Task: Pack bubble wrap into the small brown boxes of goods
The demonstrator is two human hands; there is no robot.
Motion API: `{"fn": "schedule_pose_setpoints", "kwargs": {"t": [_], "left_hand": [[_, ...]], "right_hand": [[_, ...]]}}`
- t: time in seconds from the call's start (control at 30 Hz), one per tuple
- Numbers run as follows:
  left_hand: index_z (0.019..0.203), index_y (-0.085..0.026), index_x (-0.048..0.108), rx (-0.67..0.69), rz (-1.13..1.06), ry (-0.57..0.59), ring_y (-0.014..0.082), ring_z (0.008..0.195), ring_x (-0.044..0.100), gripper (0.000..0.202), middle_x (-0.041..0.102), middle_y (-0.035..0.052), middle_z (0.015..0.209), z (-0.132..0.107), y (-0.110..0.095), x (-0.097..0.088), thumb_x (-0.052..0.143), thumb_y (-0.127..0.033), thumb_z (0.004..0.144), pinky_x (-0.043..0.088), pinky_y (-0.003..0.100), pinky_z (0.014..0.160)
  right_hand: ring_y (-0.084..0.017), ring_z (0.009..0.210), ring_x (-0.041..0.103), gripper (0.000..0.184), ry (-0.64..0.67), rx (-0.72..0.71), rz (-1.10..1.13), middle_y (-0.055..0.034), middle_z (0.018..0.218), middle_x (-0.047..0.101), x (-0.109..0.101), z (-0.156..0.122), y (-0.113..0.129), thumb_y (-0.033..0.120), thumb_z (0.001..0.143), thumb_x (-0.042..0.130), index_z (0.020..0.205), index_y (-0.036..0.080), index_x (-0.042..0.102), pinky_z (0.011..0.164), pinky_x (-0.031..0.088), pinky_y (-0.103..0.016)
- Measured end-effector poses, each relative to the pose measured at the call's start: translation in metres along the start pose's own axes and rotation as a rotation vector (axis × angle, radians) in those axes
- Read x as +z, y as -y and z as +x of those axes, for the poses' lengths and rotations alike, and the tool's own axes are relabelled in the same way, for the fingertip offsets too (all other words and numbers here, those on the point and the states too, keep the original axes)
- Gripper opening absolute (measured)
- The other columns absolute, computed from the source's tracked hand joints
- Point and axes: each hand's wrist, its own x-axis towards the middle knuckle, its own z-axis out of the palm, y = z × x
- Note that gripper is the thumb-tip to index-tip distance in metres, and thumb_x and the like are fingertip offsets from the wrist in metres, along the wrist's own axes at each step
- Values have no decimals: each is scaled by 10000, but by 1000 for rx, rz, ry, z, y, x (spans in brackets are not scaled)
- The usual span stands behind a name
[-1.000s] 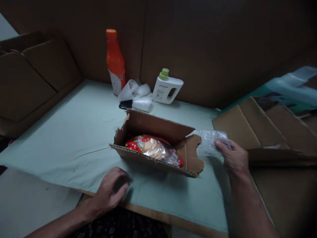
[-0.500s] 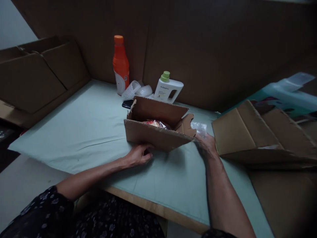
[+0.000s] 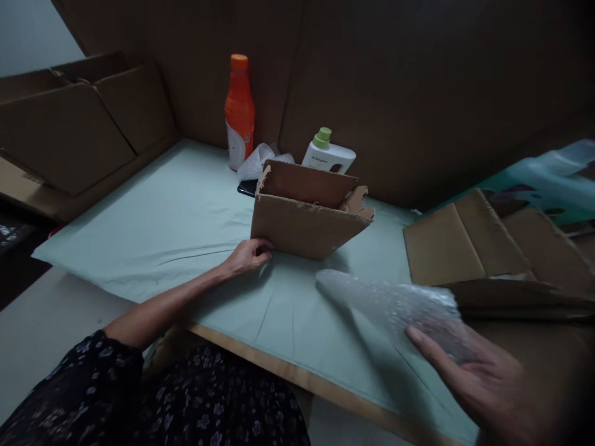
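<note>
A small open cardboard box (image 3: 309, 229) stands on the pale green cloth, its inside mostly hidden by the front wall. At its lower left corner, my left hand (image 3: 248, 255) is closed with curled fingers against the cardboard; the fingertips are partly hidden. My right hand (image 3: 483, 378), at the lower right, grips a sheet of bubble wrap (image 3: 395, 303) between thumb and fingers. The wrap stretches left over the cloth, in front of the box and apart from it.
Behind the box are an orange bottle (image 3: 240, 114), a white jug with a green cap (image 3: 329, 155), more bubble wrap (image 3: 255, 164) and a dark flat object (image 3: 247, 188). Larger cardboard boxes flank the table left (image 3: 65, 133) and right (image 3: 446, 248). A teal container (image 3: 553, 179) lies far right.
My right hand has come back from beside the box toward me and to the right, drawing the bubble wrap along. My left hand stays by the box, slightly farther forward. The view has shifted.
</note>
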Motion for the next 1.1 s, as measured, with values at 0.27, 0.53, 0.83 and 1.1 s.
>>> {"fn": "schedule_pose_setpoints", "kwargs": {"t": [0.27, 0.53, 0.83, 1.1], "left_hand": [[1163, -121, 700, 58, -198, 105, 233, 1025, 681, 422, 751, 122, 1123, 12, -15, -13, 614, -391, 850, 517, 333, 882], [870, -156, 646, 50, -354, 306, 131, 773, 589, 254, 665, 13, 846, -62, -22, -36, 727, -379, 779, 460, 266, 742], [1196, -151, 627, -38, 285, 3, 230, 914, 648, 392, 671, 88, 1021, -62, 3, -59, 673, -218, 813, 521, 378, 846], [1207, -182, 655, 462, 575, -106, 259, 1104, 577, 291, 660, 121, 1189, -85, 8, -29, 514, -157, 953, 486, 429, 968]], "right_hand": [[-197, 666, 678, 275, 159, -14, 431, -36, 750, 742, 81, 11, 60, 467, 819, 710, 800, 197, 756, 622, 564, -300], [-241, 758, 701, 369, 18, 270, 568, -77, 846, 773, 104, -12, 55, 530, 750, 778, 877, 184, 796, 707, 578, -357], [-371, 1143, 642, 541, 131, 133, 199, -196, 1227, 686, 137, -36, 16, 651, 794, 653, 1006, 163, 745, 960, 521, -560], [-310, 1296, 563, 335, 164, -290, 21, -143, 1423, 599, 166, -24, 55, 387, 1003, 487, 1215, 223, 688, 1087, 448, -535]]}}
